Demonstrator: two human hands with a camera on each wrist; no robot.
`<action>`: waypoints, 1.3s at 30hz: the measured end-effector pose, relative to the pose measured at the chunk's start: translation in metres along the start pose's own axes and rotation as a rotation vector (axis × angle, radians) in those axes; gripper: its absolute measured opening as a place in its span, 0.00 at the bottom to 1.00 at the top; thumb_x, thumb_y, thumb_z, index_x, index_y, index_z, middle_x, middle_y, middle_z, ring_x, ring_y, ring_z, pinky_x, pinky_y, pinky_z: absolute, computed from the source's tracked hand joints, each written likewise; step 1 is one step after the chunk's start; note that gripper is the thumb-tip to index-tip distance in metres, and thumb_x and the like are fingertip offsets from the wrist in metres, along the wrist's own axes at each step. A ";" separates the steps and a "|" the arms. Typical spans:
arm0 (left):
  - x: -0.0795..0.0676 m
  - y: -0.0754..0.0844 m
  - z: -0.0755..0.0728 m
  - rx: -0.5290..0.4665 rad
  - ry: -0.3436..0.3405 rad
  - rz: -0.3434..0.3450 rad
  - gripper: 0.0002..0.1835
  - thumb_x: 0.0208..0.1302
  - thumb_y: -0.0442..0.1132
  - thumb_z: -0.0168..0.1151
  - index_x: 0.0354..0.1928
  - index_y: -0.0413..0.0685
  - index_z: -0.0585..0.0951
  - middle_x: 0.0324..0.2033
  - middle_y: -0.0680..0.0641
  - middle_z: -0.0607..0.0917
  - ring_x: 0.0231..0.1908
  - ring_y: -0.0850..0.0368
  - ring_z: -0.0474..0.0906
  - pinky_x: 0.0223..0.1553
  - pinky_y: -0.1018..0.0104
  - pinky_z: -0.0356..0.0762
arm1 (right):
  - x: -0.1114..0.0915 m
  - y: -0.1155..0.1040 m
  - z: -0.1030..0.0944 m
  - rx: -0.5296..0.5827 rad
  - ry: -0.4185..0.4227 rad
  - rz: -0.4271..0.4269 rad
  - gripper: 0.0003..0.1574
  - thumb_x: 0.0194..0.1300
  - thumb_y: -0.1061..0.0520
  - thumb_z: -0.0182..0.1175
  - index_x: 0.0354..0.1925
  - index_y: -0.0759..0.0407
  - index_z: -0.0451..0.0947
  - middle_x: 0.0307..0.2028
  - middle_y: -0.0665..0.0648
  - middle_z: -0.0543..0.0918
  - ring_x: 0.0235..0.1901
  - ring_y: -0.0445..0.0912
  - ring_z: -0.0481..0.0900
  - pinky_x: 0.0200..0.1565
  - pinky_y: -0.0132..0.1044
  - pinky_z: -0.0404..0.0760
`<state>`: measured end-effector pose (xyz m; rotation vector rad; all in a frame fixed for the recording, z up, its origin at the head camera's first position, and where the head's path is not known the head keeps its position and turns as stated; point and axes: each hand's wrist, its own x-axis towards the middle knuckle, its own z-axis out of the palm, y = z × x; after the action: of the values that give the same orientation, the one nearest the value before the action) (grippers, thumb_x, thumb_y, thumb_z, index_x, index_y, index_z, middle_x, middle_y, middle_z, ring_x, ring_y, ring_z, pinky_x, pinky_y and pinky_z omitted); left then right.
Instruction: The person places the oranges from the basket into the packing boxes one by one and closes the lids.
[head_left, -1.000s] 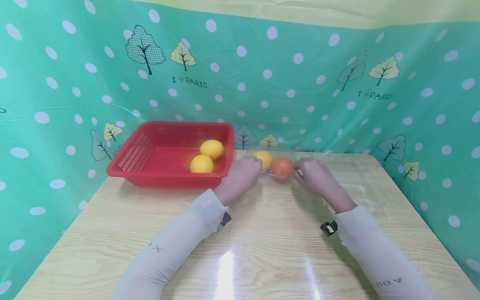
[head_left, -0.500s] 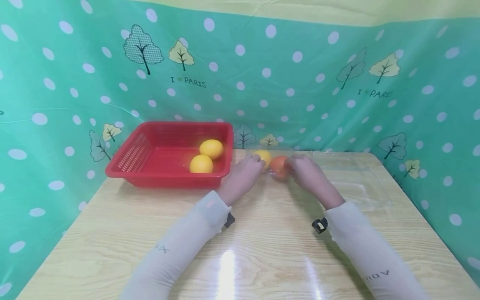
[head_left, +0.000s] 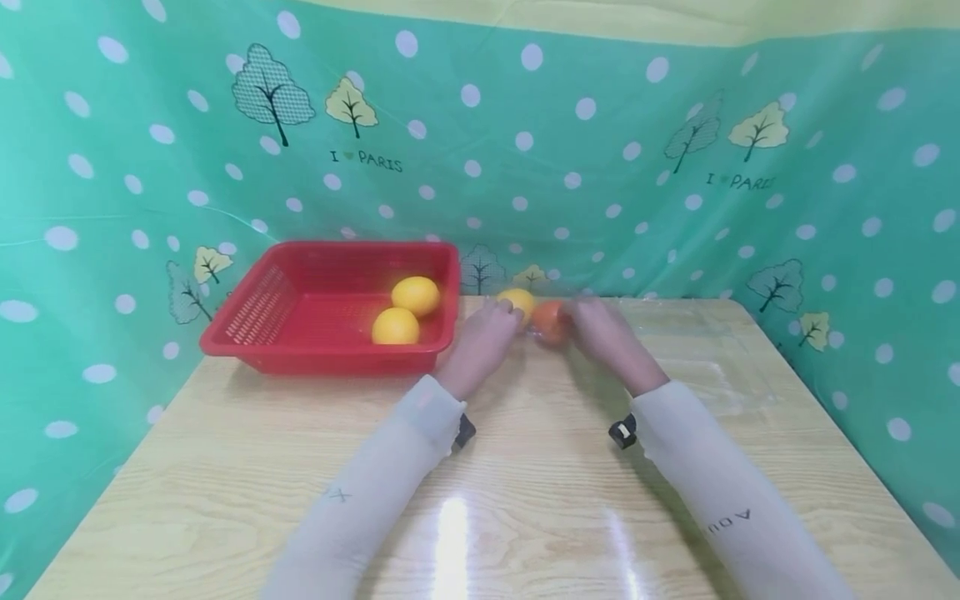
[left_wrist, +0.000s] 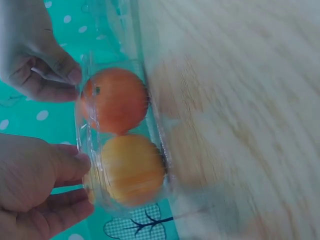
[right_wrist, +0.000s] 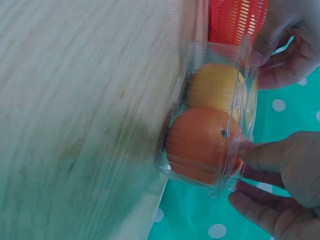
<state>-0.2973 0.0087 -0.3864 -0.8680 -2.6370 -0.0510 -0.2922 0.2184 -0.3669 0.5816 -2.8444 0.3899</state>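
Observation:
A clear plastic fruit box (right_wrist: 220, 49) holds a reddish-orange round fruit (left_wrist: 116, 100) and a yellow fruit (left_wrist: 132, 170) side by side. It stands at the back of the table, right of the red basket. My left hand (head_left: 480, 337) pinches the box's rim beside the yellow fruit, as the left wrist view shows. At the other end, beside the reddish fruit, my right hand (right_wrist: 285, 180) holds the same rim between thumb and fingers. Blur hides the right fingertips in the head view.
The red slotted basket (head_left: 330, 362) stands at the back left with two yellow fruits (head_left: 415, 296) inside. More clear plastic packaging (head_left: 712, 367) lies on the table (head_left: 540, 483) at the back right. A green dotted cloth (head_left: 480, 150) hangs behind the table.
My right hand has moved left along the box, from beside the reddish fruit to overlapping its right side. My left hand stays near the yellow fruit. The head view has shifted slightly.

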 end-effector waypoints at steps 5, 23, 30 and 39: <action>0.008 -0.005 0.004 0.017 0.007 -0.025 0.12 0.67 0.30 0.65 0.50 0.48 0.83 0.43 0.45 0.84 0.43 0.50 0.79 0.49 0.62 0.83 | 0.010 0.000 0.000 -0.020 -0.011 0.015 0.10 0.64 0.71 0.61 0.40 0.64 0.86 0.36 0.61 0.84 0.38 0.56 0.81 0.44 0.48 0.83; 0.026 -0.016 0.010 -0.134 -0.016 -0.187 0.18 0.65 0.30 0.67 0.56 0.51 0.85 0.49 0.45 0.84 0.47 0.49 0.79 0.49 0.59 0.83 | 0.030 0.002 0.003 0.012 -0.029 0.053 0.08 0.64 0.70 0.62 0.41 0.64 0.85 0.36 0.61 0.85 0.37 0.55 0.83 0.42 0.47 0.83; 0.027 -0.017 0.013 -0.156 -0.042 -0.198 0.20 0.66 0.30 0.67 0.58 0.52 0.84 0.52 0.45 0.83 0.50 0.49 0.78 0.53 0.58 0.82 | 0.029 0.006 0.004 0.008 -0.039 0.040 0.09 0.65 0.70 0.61 0.43 0.65 0.84 0.38 0.63 0.85 0.40 0.57 0.83 0.46 0.50 0.84; 0.027 -0.014 0.014 -0.148 -0.034 -0.197 0.20 0.64 0.32 0.69 0.58 0.52 0.85 0.51 0.45 0.84 0.50 0.49 0.77 0.53 0.58 0.81 | 0.020 0.014 -0.003 0.124 -0.062 -0.006 0.19 0.67 0.70 0.59 0.56 0.67 0.80 0.49 0.66 0.84 0.51 0.61 0.81 0.56 0.55 0.80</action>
<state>-0.3302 0.0148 -0.3891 -0.6553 -2.7697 -0.2871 -0.3155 0.2252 -0.3617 0.6358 -2.8917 0.5605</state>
